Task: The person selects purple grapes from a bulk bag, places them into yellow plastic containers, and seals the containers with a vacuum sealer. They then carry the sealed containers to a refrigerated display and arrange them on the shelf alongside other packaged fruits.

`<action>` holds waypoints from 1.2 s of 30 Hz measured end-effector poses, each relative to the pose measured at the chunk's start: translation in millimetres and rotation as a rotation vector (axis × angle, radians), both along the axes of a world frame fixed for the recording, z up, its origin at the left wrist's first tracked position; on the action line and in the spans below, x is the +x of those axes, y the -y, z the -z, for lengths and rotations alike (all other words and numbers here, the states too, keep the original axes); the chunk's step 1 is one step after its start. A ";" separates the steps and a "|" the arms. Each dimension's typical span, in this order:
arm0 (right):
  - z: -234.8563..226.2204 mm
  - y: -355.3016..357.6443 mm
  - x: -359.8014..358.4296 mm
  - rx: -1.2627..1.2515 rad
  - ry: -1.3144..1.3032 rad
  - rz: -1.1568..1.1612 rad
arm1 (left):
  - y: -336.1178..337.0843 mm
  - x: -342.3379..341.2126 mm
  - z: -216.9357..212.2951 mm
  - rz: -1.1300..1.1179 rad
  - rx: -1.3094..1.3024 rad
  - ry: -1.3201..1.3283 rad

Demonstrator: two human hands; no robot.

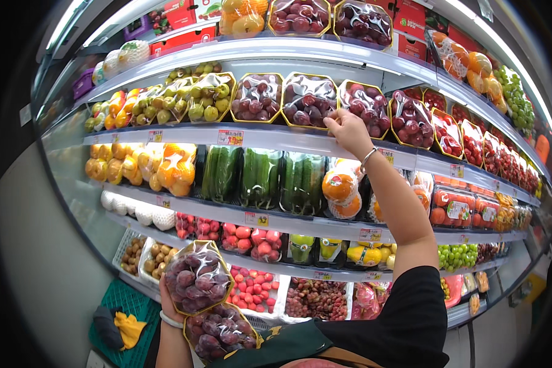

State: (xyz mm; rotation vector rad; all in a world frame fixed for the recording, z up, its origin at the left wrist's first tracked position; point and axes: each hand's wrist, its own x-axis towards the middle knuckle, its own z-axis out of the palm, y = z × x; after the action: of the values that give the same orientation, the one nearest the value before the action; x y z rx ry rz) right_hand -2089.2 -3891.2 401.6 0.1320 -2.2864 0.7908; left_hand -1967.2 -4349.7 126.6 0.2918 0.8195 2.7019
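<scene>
Left grip point(168, 302): in the head view, closed around the upper tray point(199, 277).
Right grip point(352, 134): fingertips at a corner of a shelf tray point(310, 101); whether pinching, cannot tell.
Held trays: two, yellow-edged, film-covered, full of plums; the lower tray point(221, 331) rests by the person's body.
Shelf row: four similar trays of dark fruit.
Cucumber packs point(260, 176): three, one shelf lower.

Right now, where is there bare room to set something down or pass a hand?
Between the shelved dark fruit packs and the upper shelf, a hand could probably pass. Bare mesh shows in the green crate beside the yellow cloth. Crowded: around the right hand, where packs nearly touch, and along the cucumbers.
</scene>
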 end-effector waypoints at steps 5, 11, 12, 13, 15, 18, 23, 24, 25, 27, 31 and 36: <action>11.5 48.4 -33.2 0.616 -0.646 0.464 | 44.9 -78.8 -11.0 0.245 0.028 -0.112; 0.2 64.6 -50.8 0.439 -0.761 0.600 | 64.2 -143.8 -8.6 0.375 0.031 0.100; -1.5 63.9 -52.9 0.447 -0.736 0.620 | 65.2 -151.1 -5.5 0.401 0.040 0.076; -2.4 63.8 -54.8 0.452 -0.721 0.639 | 67.5 -158.1 -3.0 0.415 0.043 0.072; -3.9 64.7 -56.8 0.449 -0.685 0.665 | 72.2 -167.6 0.8 0.434 0.051 0.058; -6.3 72.9 -54.3 0.431 -0.682 0.664 | 79.1 -176.5 1.1 0.423 0.059 0.035; -9.2 102.3 -50.0 0.736 -0.745 0.570 | 83.5 -184.2 -3.9 0.396 0.067 0.015; -5.0 112.0 -55.1 0.799 -0.716 0.444 | 82.7 -185.3 -4.1 0.393 0.071 0.010; -1.8 121.3 -62.8 0.828 -0.725 0.384 | 82.4 -186.6 -4.6 0.392 0.077 0.009; 4.5 133.3 -74.9 0.821 -0.729 0.327 | 81.3 -189.6 -5.1 0.381 0.077 0.002; 7.0 137.9 -93.3 0.673 -0.732 0.290 | 75.6 -196.2 -2.8 0.279 0.035 0.001; 6.4 131.3 -99.5 0.600 -0.723 0.243 | 69.0 -198.3 2.2 0.242 0.004 0.009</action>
State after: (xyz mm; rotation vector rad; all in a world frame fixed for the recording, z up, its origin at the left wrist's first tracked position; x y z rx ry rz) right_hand -2188.7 -4022.4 395.2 0.3413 -1.7193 -0.0988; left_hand -2165.5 -4418.7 124.3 0.3556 0.7260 2.4772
